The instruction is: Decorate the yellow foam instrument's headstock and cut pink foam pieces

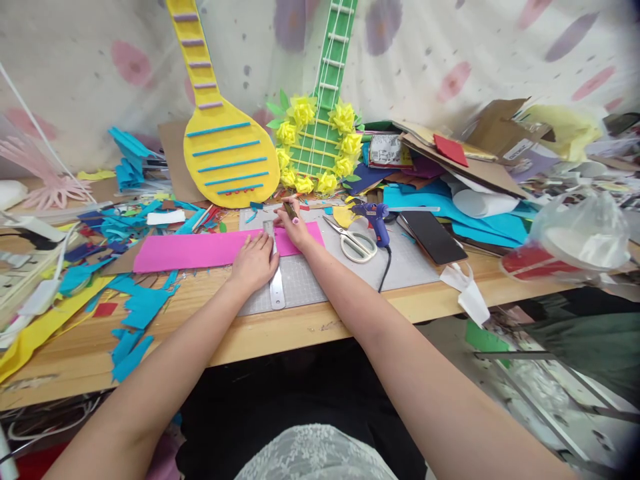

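Observation:
A long strip of bright pink paper (195,250) lies across the grey cutting mat (310,287) and the table to its left. A metal ruler (277,283) crosses the pink strip, running away from me. My left hand (254,261) lies flat with fingers stretched out, on the strip and against the ruler's left side. Just right of the ruler, my right hand (295,230) is closed around a dark pen (291,213) with a pinkish end. The pen's tip is too small to make out. White-handled scissors (356,245) rest to the right of my right hand.
A yellow paper guitar (230,157) and a green one with yellow flowers (320,143) lean at the back. A blue glue gun (379,223), a phone (433,237) and a bagged tub (560,250) stand rightward. Blue paper scraps (143,300) litter the left.

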{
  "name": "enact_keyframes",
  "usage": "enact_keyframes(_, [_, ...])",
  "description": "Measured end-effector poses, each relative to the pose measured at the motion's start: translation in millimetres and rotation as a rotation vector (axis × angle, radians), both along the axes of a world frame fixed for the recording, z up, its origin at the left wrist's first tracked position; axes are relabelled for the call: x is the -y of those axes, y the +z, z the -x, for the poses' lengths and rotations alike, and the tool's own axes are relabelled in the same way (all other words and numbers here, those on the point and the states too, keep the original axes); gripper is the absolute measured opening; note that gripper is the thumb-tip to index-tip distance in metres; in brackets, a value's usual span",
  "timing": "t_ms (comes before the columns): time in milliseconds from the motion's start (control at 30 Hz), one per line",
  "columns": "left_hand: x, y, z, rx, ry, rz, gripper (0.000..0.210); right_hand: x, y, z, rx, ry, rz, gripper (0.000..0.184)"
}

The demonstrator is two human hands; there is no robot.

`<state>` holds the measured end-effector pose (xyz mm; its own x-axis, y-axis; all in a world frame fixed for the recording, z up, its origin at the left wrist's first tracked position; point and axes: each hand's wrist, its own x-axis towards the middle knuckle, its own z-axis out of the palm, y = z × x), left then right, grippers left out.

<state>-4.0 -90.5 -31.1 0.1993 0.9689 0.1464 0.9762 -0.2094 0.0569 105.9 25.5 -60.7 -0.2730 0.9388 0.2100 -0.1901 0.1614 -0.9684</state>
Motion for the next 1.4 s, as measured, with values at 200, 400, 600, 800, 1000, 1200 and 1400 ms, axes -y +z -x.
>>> enact_keyframes(200, [-26, 0.5, 24, 0.080, 0.174, -0.010, 0.055, 2, 4.0, 1, -0.011, -0.070, -0.013, 0.036])
enact_keyframes(400, [-15, 0.3, 38, 0.051, 0.297, -0.022, 0.055, 3, 6.7, 0, -0.024, -0.069, 0.011, 0.035])
enact_keyframes(600, [-3, -2.3, 13, 0.034, 0.088, -0.009, 0.052, 6, 8.9, 0, -0.072, -0.056, 0.024, 0.035])
enact_keyframes(800, [-14, -8.4, 9, 0.082, 0.055, -0.029, 0.049, 4, 6.3, 0, -0.044, -0.068, 0.017, 0.036])
enact_keyframes(1000, [-17, -9.2, 14, 0.112, 0.028, -0.003, 0.050, 3, 4.9, 1, -0.060, -0.064, 0.024, 0.036])
enact_keyframes(1200, [-15, -6.2, 22, 0.113, -0.020, 0.050, 0.051, 4, 6.8, 1, -0.081, -0.069, 0.046, 0.037])
enact_keyframes(1400, [-14, -6.4, 23, 0.110, -0.002, 0.045, 0.051, 4, 7.2, 1, -0.086, -0.074, 0.060, 0.035])
